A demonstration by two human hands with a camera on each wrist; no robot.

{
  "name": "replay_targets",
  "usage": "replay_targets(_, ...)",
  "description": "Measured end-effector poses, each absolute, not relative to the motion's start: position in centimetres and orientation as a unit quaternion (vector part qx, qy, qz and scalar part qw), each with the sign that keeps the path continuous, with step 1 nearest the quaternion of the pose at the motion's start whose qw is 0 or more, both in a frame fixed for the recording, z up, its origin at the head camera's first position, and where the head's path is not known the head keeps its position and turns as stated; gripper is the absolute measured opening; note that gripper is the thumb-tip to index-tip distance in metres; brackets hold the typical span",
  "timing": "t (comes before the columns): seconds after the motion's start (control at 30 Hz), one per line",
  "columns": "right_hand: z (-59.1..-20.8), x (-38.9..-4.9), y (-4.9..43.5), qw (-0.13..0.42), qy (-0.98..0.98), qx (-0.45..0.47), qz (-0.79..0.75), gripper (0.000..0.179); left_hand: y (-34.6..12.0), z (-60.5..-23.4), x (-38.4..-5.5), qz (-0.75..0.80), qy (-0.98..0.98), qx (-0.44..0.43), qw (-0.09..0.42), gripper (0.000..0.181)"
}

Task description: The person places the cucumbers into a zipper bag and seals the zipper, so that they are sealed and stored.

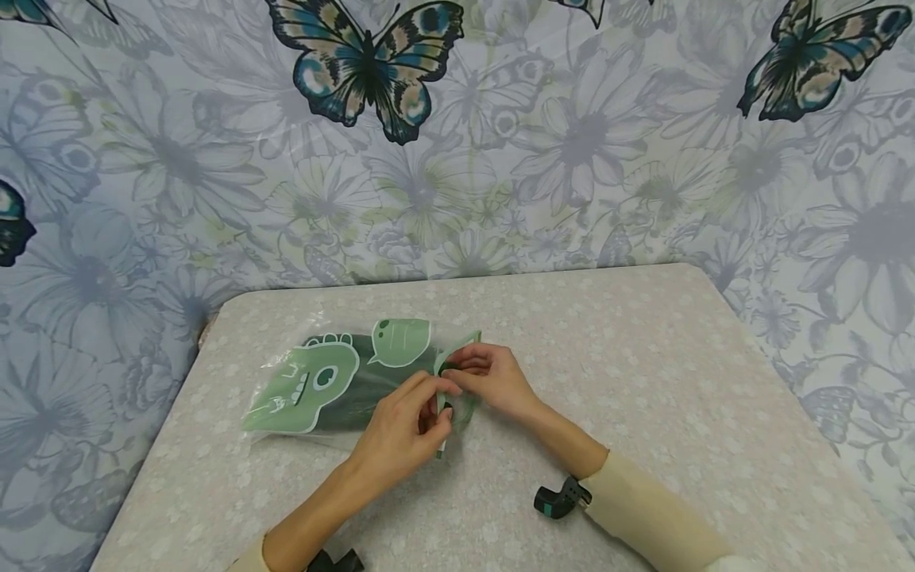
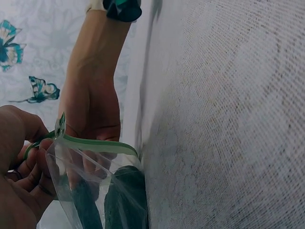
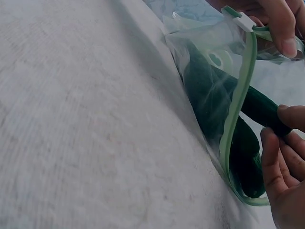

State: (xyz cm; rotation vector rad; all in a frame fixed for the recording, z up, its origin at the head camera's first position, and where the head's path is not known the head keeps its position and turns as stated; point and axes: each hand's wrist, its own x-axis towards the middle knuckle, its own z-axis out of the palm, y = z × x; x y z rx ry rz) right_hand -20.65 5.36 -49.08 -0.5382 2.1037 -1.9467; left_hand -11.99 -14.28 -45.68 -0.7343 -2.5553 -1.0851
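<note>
A clear zip bag [image 1: 286, 397] printed with a pale green dinosaur lies on its side, its mouth facing right. Dark green cucumbers [image 3: 205, 95] fill it. In the head view my left hand [image 1: 403, 425] pinches the near side of the bag's mouth. My right hand [image 1: 500, 381] is at the far side of that mouth. The right wrist view shows the right thumb and fingers [image 3: 272, 157] pinching the end of one cucumber [image 3: 259, 109], which sticks out through the opening. The green zip rim [image 3: 243, 86] gapes around it, with a white slider [image 3: 246, 22] near the left hand.
The bag lies on a table [image 1: 643, 357] with a pale floral cover. Behind the table's back edge hangs a cloth [image 1: 572, 159] printed with flowers and butterflies. A black wrist mount [image 1: 561, 499] sits at the right sleeve, another [image 1: 336, 561] below the left wrist.
</note>
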Motion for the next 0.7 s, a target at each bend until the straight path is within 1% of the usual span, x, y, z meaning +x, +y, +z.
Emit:
replay_targets(0.2, -49.2, -20.8, 4.3, 0.116, 0.721, -0.181, -0.659, 0.023, -14.3, -45.7, -12.0, -0.376, -0.881, -0.253, 0.133, 0.027)
replay_targets(0.43, -49.5, -20.8, 3.2, 0.13, 0.716, -0.143, -0.67, 0.024, -14.2, -45.8, -11.9, -0.375, -0.877, -0.261, 0.149, 0.029)
replay_targets(0.57, -49.7, -20.7, 2.7, 0.118, 0.726, -0.137, -0.664, 0.025, -14.2, -45.9, -11.9, -0.373, -0.876, -0.265, 0.153, 0.029)
replay_targets(0.7, -49.9, -20.7, 2.2, 0.109, 0.724, -0.152, -0.664, 0.032, -14.3, -46.0, -11.9, -0.367, -0.878, -0.266, 0.156, 0.029)
